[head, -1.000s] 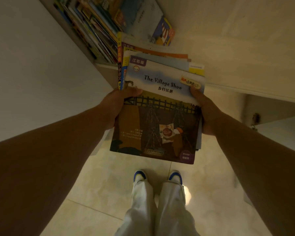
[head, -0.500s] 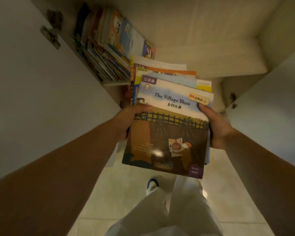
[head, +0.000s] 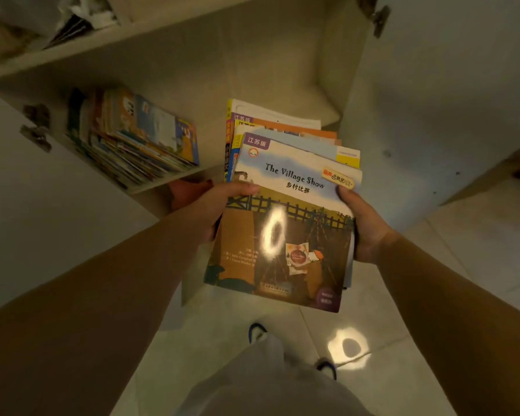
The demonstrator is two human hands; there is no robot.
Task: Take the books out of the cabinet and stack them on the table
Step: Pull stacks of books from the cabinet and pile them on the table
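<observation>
At the bottom of the frame I see my trouser legs and shoes on the tiled floor. Above them, in mid-frame, my left hand and right hand clasp the held stack of books by its side edges, thumbs on the top cover. Beyond, in the upper left, more books lean on the cabinet shelf.
</observation>
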